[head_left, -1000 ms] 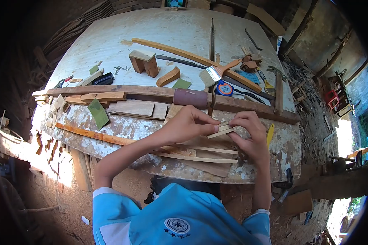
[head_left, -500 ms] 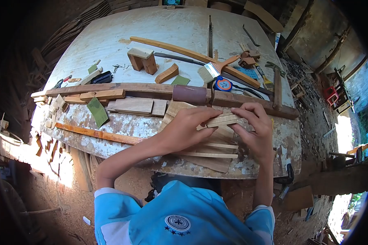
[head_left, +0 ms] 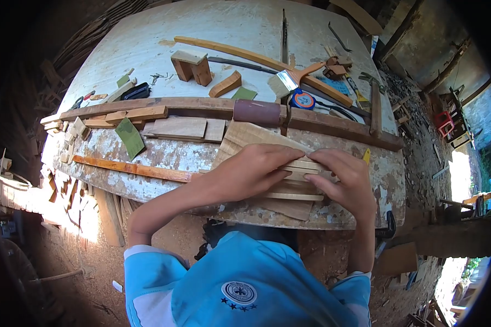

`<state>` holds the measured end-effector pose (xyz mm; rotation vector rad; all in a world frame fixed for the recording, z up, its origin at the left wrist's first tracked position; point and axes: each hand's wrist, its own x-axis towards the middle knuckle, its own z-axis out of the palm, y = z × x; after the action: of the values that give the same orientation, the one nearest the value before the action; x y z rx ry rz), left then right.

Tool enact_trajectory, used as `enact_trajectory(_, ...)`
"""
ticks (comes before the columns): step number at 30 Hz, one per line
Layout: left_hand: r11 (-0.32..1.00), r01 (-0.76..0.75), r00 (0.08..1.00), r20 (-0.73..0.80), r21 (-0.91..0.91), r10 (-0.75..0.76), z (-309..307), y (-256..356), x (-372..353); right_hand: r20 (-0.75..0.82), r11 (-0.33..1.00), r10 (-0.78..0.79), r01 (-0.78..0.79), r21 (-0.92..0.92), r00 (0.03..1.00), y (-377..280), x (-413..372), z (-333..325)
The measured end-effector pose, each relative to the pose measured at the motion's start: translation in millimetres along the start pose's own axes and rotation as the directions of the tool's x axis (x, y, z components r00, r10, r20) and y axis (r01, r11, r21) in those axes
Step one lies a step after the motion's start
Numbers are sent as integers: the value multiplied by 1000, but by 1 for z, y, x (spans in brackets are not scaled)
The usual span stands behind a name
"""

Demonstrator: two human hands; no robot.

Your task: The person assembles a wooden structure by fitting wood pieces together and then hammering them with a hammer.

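Close to the table's near edge, both hands pinch a small stack of thin wooden strips [head_left: 301, 169]. My left hand [head_left: 256, 170] closes thumb and fingers on the left end. My right hand [head_left: 345, 177] grips the right end, its fingertips close to those of the left. Just below them a pale wooden strip [head_left: 297, 197] lies across a thin wooden board [head_left: 251, 138]. My hands and left forearm hide part of this board.
A long wooden beam [head_left: 335, 125] crosses the table beyond my hands, with a sandpaper roll [head_left: 256, 112] against it. Behind it lie a tape measure [head_left: 302, 100], a paintbrush [head_left: 283, 84] and a small wooden bracket [head_left: 192, 66]. A hammer [head_left: 375, 106] rests at the right.
The strips have come down lower, close over the board, and now sit more level. My right hand has shifted slightly right and down, and its fingers lie flatter over the strips.
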<state>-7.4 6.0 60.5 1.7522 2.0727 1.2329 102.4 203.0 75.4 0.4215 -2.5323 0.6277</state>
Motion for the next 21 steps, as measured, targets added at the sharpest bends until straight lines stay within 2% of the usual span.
enact_trajectory(3,993,70,992,111,-93,-60,0,0,-3,64,1000,11,-11,-2,998,-1,-13,-2)
enact_trajectory(6,998,40,999,-6,-40,-40,-1,1,-19,126,999,32,-36,31,992,1,-24,-11)
enact_trajectory(7,986,27,1000,6,162,-28,-1,-8,-28,145,998,50,-56,41,988,4,-31,-13)
enact_trajectory(10,945,98,988,85,311,-130,10,-27,-48,168,997,62,-70,41,984,10,-39,-21)
enact_trajectory(14,956,125,987,64,266,-146,18,-34,-55,260,998,59,-59,-9,964,11,-40,-33)
enact_trajectory(21,963,119,989,55,244,-136,19,-35,-54,297,996,88,-82,-33,951,12,-41,-34)
